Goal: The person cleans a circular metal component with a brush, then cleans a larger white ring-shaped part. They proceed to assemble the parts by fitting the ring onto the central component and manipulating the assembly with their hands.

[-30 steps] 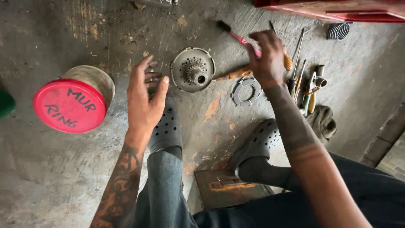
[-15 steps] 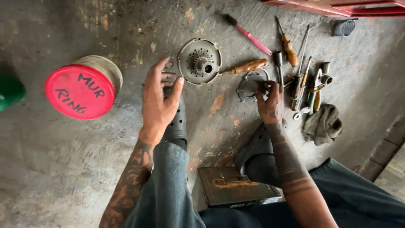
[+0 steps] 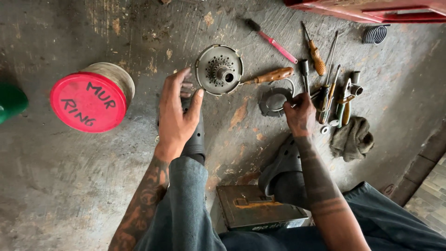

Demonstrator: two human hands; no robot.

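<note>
metal ring plate [image 3: 273, 101], dark grey and notched round its rim, lies flat on the concrete floor [image 3: 69, 186] just right of the round sprocket housing [image 3: 219, 69]; right hand [image 3: 301, 114] sits at its right edge, fingers bunched together on or just at the rim, exact pinch not clear. looks stiff, thin, fairly light but greasy, so probably slippery; best taken by the outer edge or hooked through the centre hole. left hand [image 3: 176, 114] hovers spread, fingers apart, holding nothing, over a black perforated clog [image 3: 194, 139]. housing is heavier-looking steel with a toothed cog in the middle, wooden-handled tool [image 3: 272, 75] touching its right side. screwdrivers [image 3: 325, 79] and sockets in a rough row to the right, soft crumpled rag [image 3: 352, 137] below them, coil spring [image 3: 374, 34] near the top. tin with a red lid [image 3: 88, 101] at left, rusty metal box [image 3: 260, 209] between the legs.
</note>
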